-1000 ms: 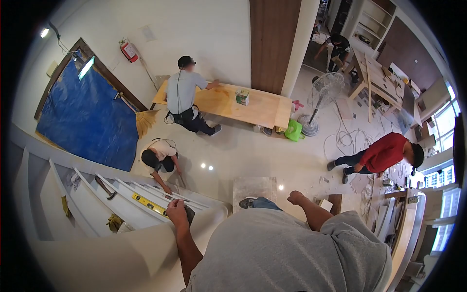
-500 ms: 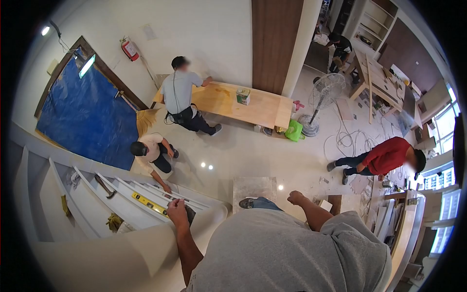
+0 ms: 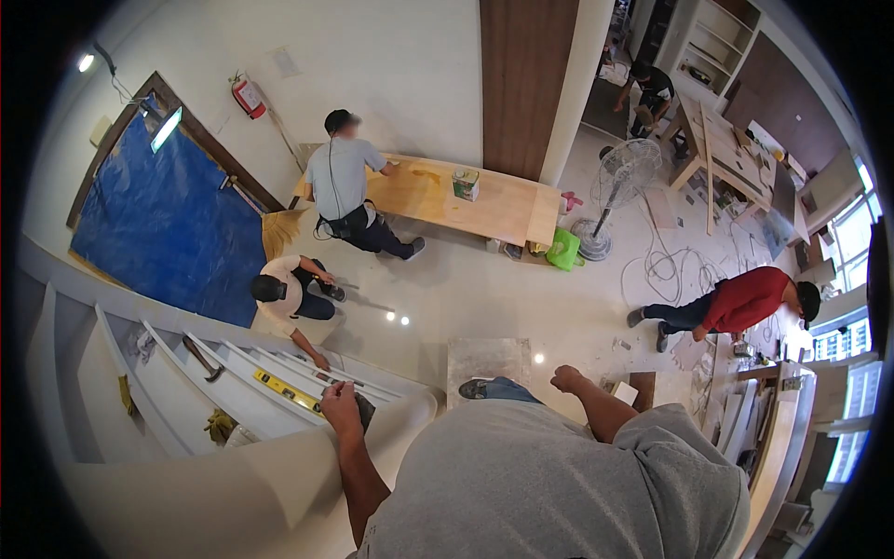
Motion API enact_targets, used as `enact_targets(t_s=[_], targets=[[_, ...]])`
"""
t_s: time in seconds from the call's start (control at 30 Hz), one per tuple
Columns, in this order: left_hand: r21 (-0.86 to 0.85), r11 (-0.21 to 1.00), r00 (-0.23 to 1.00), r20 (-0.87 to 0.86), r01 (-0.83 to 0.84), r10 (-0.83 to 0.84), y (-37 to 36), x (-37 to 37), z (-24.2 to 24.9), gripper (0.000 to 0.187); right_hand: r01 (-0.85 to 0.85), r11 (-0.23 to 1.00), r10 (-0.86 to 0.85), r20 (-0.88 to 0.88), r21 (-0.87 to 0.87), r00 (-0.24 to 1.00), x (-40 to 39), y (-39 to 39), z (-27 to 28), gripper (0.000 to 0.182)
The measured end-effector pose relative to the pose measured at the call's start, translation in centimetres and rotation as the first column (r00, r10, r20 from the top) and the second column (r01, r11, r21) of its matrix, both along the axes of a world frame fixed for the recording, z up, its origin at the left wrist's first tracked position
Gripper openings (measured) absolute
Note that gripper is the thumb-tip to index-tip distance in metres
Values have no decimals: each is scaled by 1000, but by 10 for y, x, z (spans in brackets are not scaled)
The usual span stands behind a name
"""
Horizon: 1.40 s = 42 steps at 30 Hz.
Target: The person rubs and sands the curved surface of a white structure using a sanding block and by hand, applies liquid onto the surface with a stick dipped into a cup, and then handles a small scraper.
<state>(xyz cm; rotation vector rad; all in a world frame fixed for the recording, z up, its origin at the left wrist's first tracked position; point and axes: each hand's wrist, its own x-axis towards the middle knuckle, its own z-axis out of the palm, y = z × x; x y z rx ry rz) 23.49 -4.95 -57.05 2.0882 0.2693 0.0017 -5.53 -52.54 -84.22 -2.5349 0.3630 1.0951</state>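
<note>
My left hand [image 3: 341, 406] is closed, its fingertips pinched together at the edge of a white ribbed unit [image 3: 168, 368]. What they hold, if anything, is too small to make out. A dark object [image 3: 364, 413] sits right beside that hand. A yellow spirit level [image 3: 287, 391] lies between the ribs just left of it. Further left are a hammer [image 3: 201, 358] and work gloves [image 3: 220, 426]. My right hand [image 3: 566, 378] is curled into a fist above the floor, touching nothing visible. A crouching co-worker's hand [image 3: 320, 361] reaches onto the unit, close to my left hand.
Another person stands at a wooden panel [image 3: 503, 219] bearing a can [image 3: 466, 184]. A standing fan [image 3: 626, 177], loose cables [image 3: 666, 270] and a green bag [image 3: 563, 250] occupy the floor. Someone in a red top [image 3: 750, 300] is at the right. A broom [image 3: 279, 231] leans by the blue-covered doorway.
The crouching co-worker has lowered their head, and a thin rod now shows by their knee. The person at the panel has drawn their arm back. The red-topped person has shifted slightly. My hands barely moved.
</note>
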Motion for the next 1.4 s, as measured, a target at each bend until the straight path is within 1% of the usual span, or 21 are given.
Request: enact_targets(t_s=[0.03, 0.13, 0.23, 0.27, 0.3, 0.33, 0.43, 0.53, 0.63, 0.73, 0.83, 0.93, 1.0, 1.13, 1.23, 1.27, 1.3, 1.33, 1.4], targets=[[3, 1000, 1000, 8, 2, -2, 0, 0, 0, 26, -2, 1000, 2, -2, 0, 1000, 0, 0, -2, 38], [1, 1000, 1000, -27, -9, 9, 0, 1, -1, 26, 96, 995, -96, -21, 16, 995, 0, 1, -4, 38], [-36, 999, 1000, -26, 8, -8, 1, 0, -2, 26, 71, 997, -70, -37, 29, 997, 0, 1, 4, 40], [-45, 999, 999, -34, 3, -4, 1, 0, -2, 26, 55, 998, -55, 57, 8, 997, -5, -1, -12, 29], [-54, 999, 999, -43, -2, -1, 0, 1, -1, 26, 40, 999, -37, 150, -15, 988, -16, -5, -43, 19], [-63, 998, 999, -52, -6, 3, 1, 1, -3, 26, 28, 999, -18, 241, -39, 970, -17, -3, -44, 10], [-87, 996, 998, -61, -7, 2, 5, 3, -10, 26, -79, 995, 93, 265, -65, 960, -22, -5, -47, 10], [-96, 995, 999, -32, -1, -2, 5, 2, -12, 25, 3, 999, 9, 249, -49, 968, -22, -4, -54, 10], [-72, 997, 999, -29, 28, -30, 6, 3, -12, 25, 19, 999, -12, 214, -31, 977, -22, -5, -52, 9], [-76, 997, 1000, -18, 23, -24, 6, 2, -14, 26, 64, 997, -57, 189, -31, 980, -21, -5, -49, 9], [-82, 996, 1000, -7, 28, -28, 7, 3, -15, 26, 65, 998, -59, 213, -20, 975, -19, -5, -47, 9], [2, 998, 998, 18, 57, -57, 3, 0, -5, 26, -4, 999, 14, 205, -48, 979, -15, -7, -32, 8], [-2, 999, 999, 12, 52, -52, -3, -2, 5, 25, 28, 999, -19, 209, -37, 978, -12, -8, -25, 7], [-28, 999, 999, 12, 45, -45, -3, -1, 5, 24, 51, 998, -39, 257, -40, 966, -15, -10, -34, 8], [-72, 997, 999, -22, 36, -38, -5, -4, 12, 24, 42, 994, -18, 217, -104, 976, -15, -12, -40, 20], [-53, 998, 999, 5, 44, -43, -4, -3, 9, 24, 123, 987, -99, 213, -101, 972, -12, -9, -22, 29], [-32, 998, 998, 32, 50, -49, -1, -2, 3, 23, 203, 974, -179, 208, -97, 962, -6, -2, 12, 38], [-11, 998, 997, 58, 56, -55, 0, -2, -1, 23, 281, 955, -258, 203, -94, 945, -3, 1, 32, 47], [-30, 998, 998, 40, 47, -45, -1, -3, 2, 23, 304, 952, -295, 162, -40, 942, 5, 2, 56, 61]])
